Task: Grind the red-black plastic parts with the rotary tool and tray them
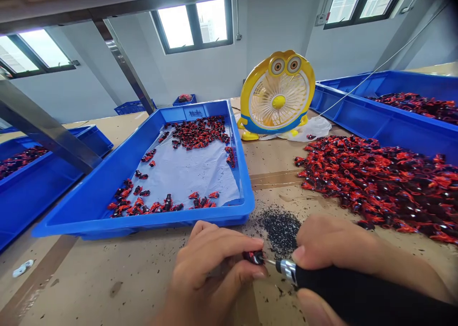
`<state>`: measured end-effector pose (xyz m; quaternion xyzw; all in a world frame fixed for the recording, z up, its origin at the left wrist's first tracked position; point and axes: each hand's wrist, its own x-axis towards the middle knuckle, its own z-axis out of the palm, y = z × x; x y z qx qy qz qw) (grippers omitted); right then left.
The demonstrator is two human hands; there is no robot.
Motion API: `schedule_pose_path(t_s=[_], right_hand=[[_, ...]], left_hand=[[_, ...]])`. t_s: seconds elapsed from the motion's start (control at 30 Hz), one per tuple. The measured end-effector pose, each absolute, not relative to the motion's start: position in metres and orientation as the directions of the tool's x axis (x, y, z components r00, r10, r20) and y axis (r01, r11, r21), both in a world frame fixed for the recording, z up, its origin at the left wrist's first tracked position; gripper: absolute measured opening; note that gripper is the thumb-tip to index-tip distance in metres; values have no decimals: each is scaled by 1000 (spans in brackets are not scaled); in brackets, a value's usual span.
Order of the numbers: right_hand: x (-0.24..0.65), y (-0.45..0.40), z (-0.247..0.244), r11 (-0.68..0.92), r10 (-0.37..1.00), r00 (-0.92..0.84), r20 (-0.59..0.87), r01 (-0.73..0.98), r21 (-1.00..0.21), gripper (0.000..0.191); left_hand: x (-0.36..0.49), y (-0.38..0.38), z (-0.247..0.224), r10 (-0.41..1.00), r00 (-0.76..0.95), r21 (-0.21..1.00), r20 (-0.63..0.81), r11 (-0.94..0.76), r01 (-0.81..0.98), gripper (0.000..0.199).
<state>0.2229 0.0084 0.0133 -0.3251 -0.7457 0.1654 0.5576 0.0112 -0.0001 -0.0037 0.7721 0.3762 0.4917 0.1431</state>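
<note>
My left hand (214, 269) pinches a small red and black part (255, 257) between thumb and fingers, at the lower middle. From the right, my right hand (332, 254) is wrapped round a black handheld tool (358, 288) with a silver collar. Its thin metal tip meets the right end of the small part. Black shavings (281, 228) lie scattered on the table just beyond the hands. A large pile of red and black parts (375, 183) spreads over the table at the right.
A blue tray (153, 223) with a white liner and similar parts stands at the left middle. Behind it are a yellow fan (278, 99) and a metal post (125, 64). More blue trays (358, 111) flank both sides.
</note>
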Motion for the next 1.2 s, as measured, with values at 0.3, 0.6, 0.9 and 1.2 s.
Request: schedule_pose_path(t_s=[0.3,0.6,0.9,1.2], right_hand=[[227,14,19,759,644,-256,721,330,-561,10],[227,12,18,756,645,-253,721,350,-553,8],[228,13,20,777,625,-317,713,344,-528,14],[226,10,17,757,637,-200,744,347,-555,9]], left_hand=[[10,-2,-3,724,244,577,645,-671,466,15],[10,-2,-1,718,244,576,651,-678,458,14],[9,-2,0,704,250,546,665,-686,481,15],[9,-1,2,708,248,548,661,-682,484,13]])
